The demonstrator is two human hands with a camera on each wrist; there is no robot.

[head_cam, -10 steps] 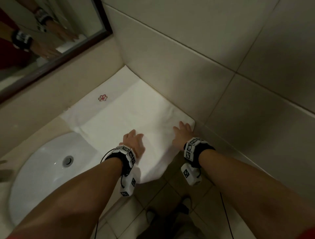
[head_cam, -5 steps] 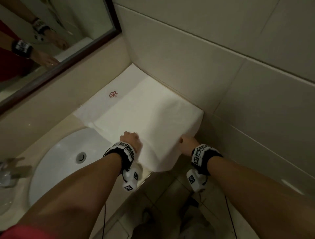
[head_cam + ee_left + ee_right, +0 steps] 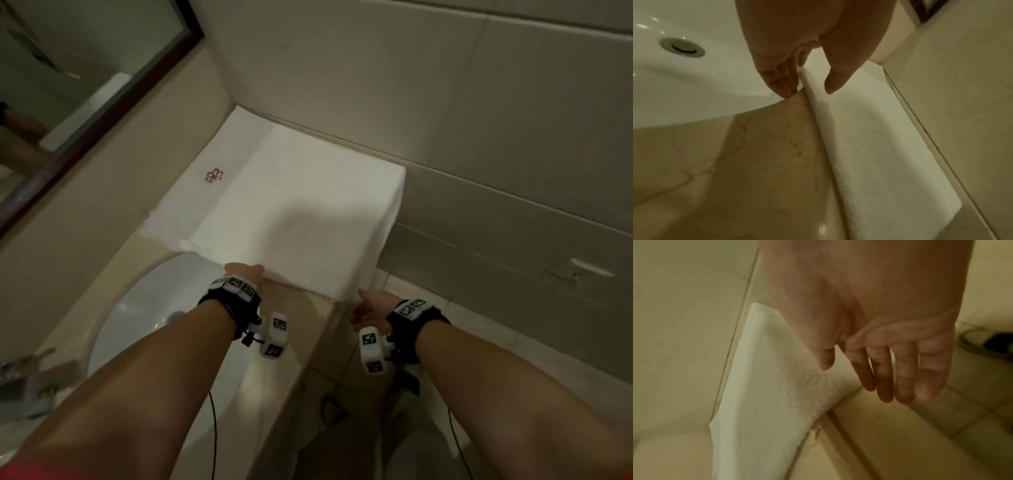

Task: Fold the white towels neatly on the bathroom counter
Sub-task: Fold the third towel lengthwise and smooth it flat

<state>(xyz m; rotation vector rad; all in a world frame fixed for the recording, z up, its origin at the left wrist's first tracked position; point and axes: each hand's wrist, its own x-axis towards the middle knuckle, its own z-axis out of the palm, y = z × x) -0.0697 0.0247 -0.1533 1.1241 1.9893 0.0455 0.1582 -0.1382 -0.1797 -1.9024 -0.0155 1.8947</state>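
Observation:
A folded white towel (image 3: pixel 301 212) lies in the counter's corner against the tiled wall, on top of a flatter white towel with a red flower emblem (image 3: pixel 191 202). My left hand (image 3: pixel 245 272) sits at the upper towel's near left edge. In the left wrist view its straight fingers (image 3: pixel 785 84) lie beside the towel (image 3: pixel 869 138) edge, with the thumb (image 3: pixel 835 81) over the cloth and a gap between. My right hand (image 3: pixel 368 305) hovers off the near right corner. Its fingers (image 3: pixel 890 378) are straight and hold nothing, beside the towel (image 3: pixel 766 394) corner that droops over the counter's edge.
A white sink (image 3: pixel 147 308) is set into the beige counter (image 3: pixel 294 329) just left of the towels, with a faucet (image 3: pixel 27 383) at the far left. A dark-framed mirror (image 3: pixel 68 85) hangs on the back wall. Tiled floor (image 3: pixel 479 325) lies below on the right.
Both hands have drawn back from the top of the towel to its near edge. They gripped that edge half a second ago and are now open; the right has come off the cloth.

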